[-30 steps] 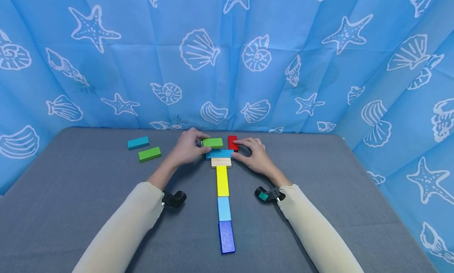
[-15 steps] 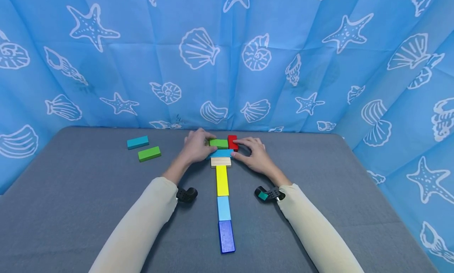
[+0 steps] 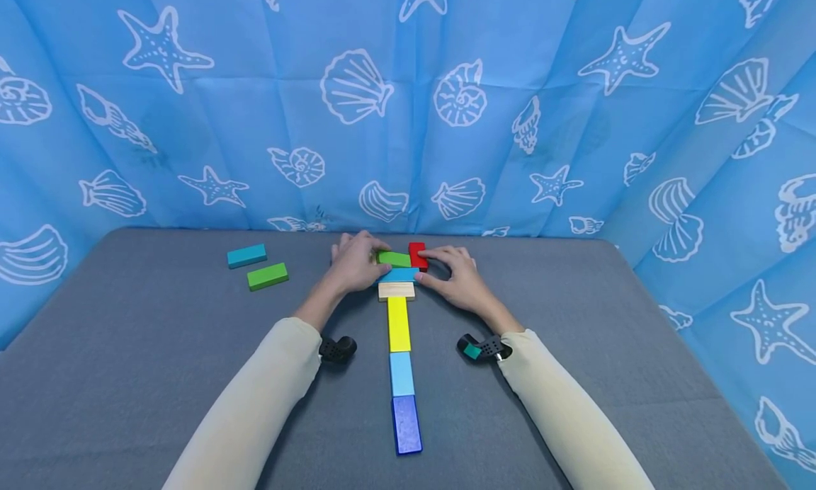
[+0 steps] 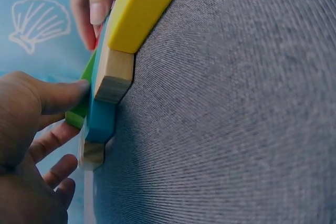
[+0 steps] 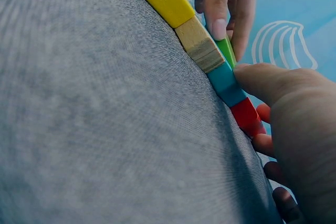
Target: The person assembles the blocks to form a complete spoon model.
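Note:
My left hand [image 3: 355, 263] holds a green block [image 3: 395, 258] between thumb and fingers, close behind a blue block [image 3: 399, 275]. The green block lies slightly askew, its right end at a red block [image 3: 417, 249]. My right hand [image 3: 451, 274] has its index finger on the red block and its thumb at the blue block's right end; in the right wrist view its other fingertips are beside the red block [image 5: 247, 114]. A natural wood block [image 3: 397, 290] sits in front of the blue one. Another wooden block [image 4: 92, 153] shows past the blue block [image 4: 101, 119] in the left wrist view, mostly hidden.
From the wood block a line of a yellow block [image 3: 399, 324], a light blue block [image 3: 402, 374] and a dark blue block [image 3: 406, 424] runs toward me. A teal block [image 3: 246, 255] and a green block [image 3: 268, 276] lie at left. A blue curtain [image 3: 408, 143] hangs behind the grey table [image 3: 159, 377].
My left hand has carried the green block rightward and down, up to the red block, where it has turned slightly. My right hand has stayed in place.

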A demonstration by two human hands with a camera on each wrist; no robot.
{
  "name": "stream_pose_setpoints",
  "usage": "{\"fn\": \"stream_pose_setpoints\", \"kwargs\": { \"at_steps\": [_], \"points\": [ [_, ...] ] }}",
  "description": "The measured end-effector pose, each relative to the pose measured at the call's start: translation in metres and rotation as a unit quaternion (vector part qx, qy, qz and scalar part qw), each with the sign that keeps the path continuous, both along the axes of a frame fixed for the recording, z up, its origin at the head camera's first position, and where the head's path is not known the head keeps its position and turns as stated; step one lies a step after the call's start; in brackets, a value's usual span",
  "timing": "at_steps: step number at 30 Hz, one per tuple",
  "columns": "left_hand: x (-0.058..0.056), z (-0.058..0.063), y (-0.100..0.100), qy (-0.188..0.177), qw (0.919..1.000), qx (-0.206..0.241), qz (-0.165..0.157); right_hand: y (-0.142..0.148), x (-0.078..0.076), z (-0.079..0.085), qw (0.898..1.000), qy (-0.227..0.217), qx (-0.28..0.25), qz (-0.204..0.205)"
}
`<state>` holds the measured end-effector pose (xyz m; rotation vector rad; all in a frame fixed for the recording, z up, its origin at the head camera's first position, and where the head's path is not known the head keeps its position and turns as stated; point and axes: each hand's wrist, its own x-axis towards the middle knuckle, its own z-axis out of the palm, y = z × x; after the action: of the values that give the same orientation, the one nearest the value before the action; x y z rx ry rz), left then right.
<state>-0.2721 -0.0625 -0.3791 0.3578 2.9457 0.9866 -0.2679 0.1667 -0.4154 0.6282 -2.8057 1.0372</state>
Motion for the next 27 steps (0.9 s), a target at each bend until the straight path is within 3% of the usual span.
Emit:
{"fn": "stream_pose_setpoints", "kwargs": {
  "at_steps": [27],
  "points": [
    [-0.0015,-0.0018,-0.0020,-0.012,0.9998,-0.016,-0.005,0.0006,-0.0017,-0.0019,1.000,-0.007,0.007,-0.004]
  ]
}}
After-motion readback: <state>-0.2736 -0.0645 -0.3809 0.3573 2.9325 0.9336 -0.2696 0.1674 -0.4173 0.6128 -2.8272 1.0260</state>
